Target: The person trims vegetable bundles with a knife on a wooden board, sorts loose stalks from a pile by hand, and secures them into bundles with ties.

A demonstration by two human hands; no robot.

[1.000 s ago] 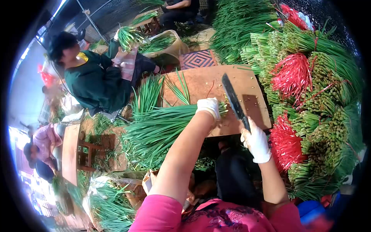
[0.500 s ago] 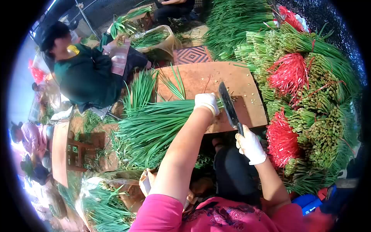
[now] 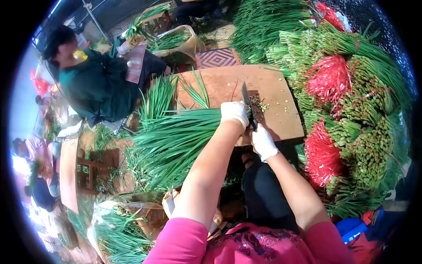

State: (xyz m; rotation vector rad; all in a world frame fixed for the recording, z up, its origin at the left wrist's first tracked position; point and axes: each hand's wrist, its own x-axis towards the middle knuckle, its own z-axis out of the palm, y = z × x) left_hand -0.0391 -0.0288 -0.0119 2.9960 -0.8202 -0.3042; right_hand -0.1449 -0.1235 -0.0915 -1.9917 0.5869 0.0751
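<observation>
My left hand (image 3: 234, 113), in a white glove, is closed around the stem end of a large bunch of green garlic chives (image 3: 180, 132) lying across a wooden board table (image 3: 272, 94). In my gloved right hand (image 3: 263, 141) is the handle of a knife (image 3: 247, 99). Its dark blade stands edge-down just right of my left hand, at the cut end of the bunch. Small pale trimmings (image 3: 263, 105) lie on the board right of the blade. A few loose chives (image 3: 197, 92) rest near the board's far left corner.
Tied chive bundles (image 3: 365, 145) are heaped on the right, with red plastic ties (image 3: 323, 154) on top. A seated person (image 3: 96, 83) in dark green handles chives at left. A bag of chives (image 3: 118, 233) stands lower left, beside a wooden bench (image 3: 69, 176).
My right hand has moved left and up, bringing the knife from right of the bunch to its cut end beside my left hand. The left hand keeps its hold.
</observation>
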